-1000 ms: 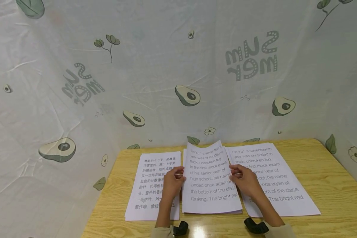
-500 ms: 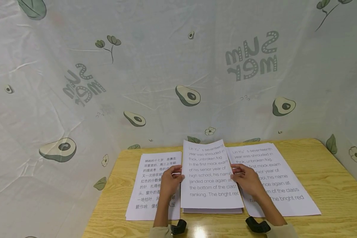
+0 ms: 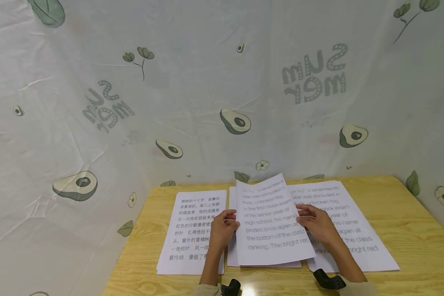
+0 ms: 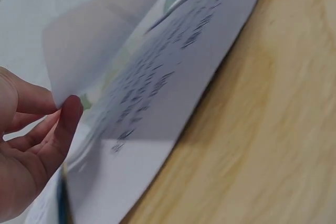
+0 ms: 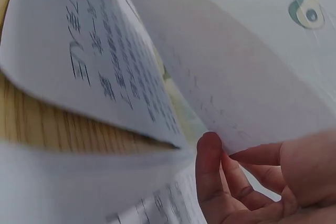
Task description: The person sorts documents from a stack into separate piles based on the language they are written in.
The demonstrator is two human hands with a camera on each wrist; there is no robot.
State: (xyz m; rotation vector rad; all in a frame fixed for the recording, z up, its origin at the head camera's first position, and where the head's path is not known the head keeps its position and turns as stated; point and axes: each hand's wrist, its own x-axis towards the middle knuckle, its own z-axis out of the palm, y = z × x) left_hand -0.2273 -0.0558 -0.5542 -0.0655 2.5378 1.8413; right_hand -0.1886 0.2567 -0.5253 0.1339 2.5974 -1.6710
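A white sheet of paper [image 3: 268,257] printed with large English text is held up by both hands over the middle paper stack [image 3: 232,253]. My left hand [image 3: 222,230] pinches the sheet's left edge between thumb and fingers. On the opposite edge, my right hand [image 3: 318,226] pinches it the same way. The sheet bows a little, its top right corner higher than the left. In the left wrist view, thumb and fingertips meet at the edge of the raised sheet [image 4: 89,51]. Its back side [image 5: 236,77] faces the right wrist camera. Most of the middle stack is hidden under it.
To the left lies a stack of paper with Chinese text [image 3: 188,266], partly behind the left forearm. A stack with English text [image 3: 359,259] lies right, overlapped by the raised sheet and right hand. The wooden table [image 3: 410,242] ends against a patterned curtain [image 3: 192,90].
Both hands have carried the English sheet to the right, and it is now tilted. More of the middle stack's left side shows, and the sheet's lower right corner now overlaps the right stack.
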